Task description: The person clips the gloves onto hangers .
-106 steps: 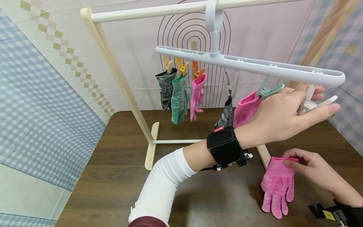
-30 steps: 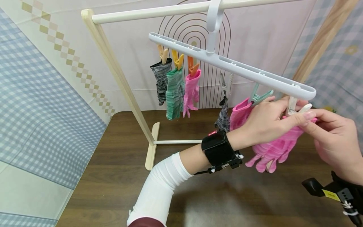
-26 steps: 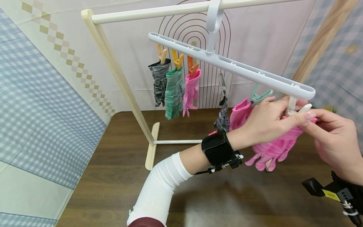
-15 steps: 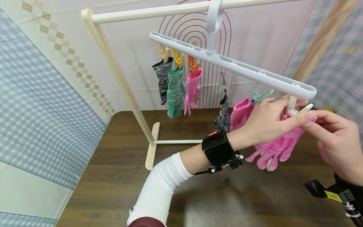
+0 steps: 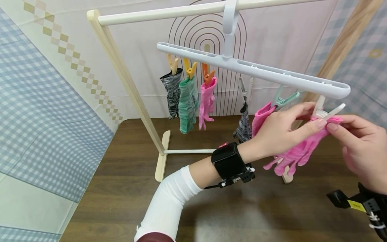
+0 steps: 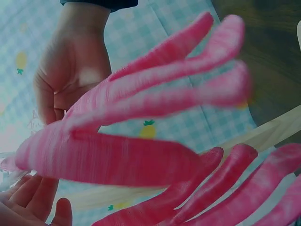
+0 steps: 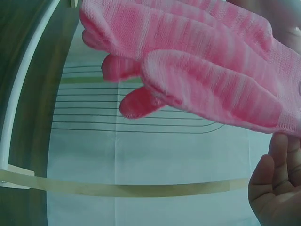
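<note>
A pink glove (image 5: pixel 302 149) hangs under the right end of the white hanger (image 5: pixel 257 71), fingers downward. At its cuff sits a white clothespin (image 5: pixel 325 112) with handles spread. My left hand (image 5: pixel 281 129) pinches the cuff's near left side between thumb and fingers, just below the clothespin. On the cuff's right edge, my right hand (image 5: pixel 359 144) pinches the fabric. In the left wrist view the glove (image 6: pixel 108 157) covers part of both hands; the right wrist view shows the glove (image 7: pixel 207 70) large. Behind my left hand, another pink glove (image 5: pixel 261 116) hangs from a mint clothespin (image 5: pixel 285 99).
Farther left on the hanger are a grey glove (image 5: pixel 243 126), a small pink glove (image 5: pixel 207 101), a green glove (image 5: pixel 188 106) and a black-grey glove (image 5: pixel 171 94), all clipped. The wooden rack (image 5: pixel 127 84) stands on a brown table (image 5: pixel 127 201).
Earlier my right hand raised the glove from near the table to the clothespin. Since half a second ago, the hanger's right end has swung right, and my left thumb has slipped down off the clothespin.
</note>
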